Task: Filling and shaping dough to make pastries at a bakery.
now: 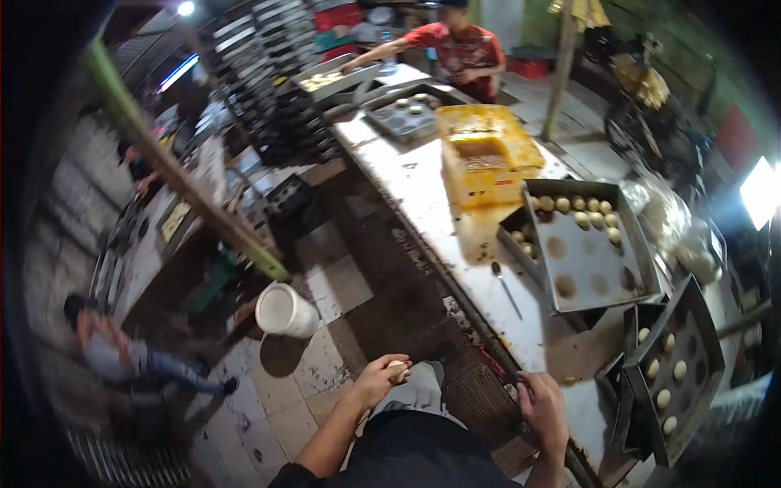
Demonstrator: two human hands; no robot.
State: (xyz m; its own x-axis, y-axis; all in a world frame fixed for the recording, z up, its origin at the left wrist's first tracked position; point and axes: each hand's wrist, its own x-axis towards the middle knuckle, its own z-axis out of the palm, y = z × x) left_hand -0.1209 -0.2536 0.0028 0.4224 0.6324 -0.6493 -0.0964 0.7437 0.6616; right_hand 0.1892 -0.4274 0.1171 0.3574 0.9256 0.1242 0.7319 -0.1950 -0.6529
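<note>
My left hand point(381, 382) is closed around a pale dough ball point(396, 369) at the lower middle, over the floor beside the table. My right hand point(540, 405) is by the near edge of the white table point(415, 195), fingers loosely bent and apart, with nothing visible in them. Right of it, metal trays lie tilted and stacked; the top one point(691, 342) holds several dough balls point(680, 370). Farther up, a square pan point(590, 272) has rows of dough balls along two sides. A long spoon point(508, 297) lies left of that pan.
A yellow tub point(480, 191), another pan point(390, 122) and a person in red point(460, 57) are at the far end. A white bucket point(285, 313) and wooden post point(203, 195) stand left. A seated person point(122, 358) is at lower left. Plastic bags point(659, 215) sit right.
</note>
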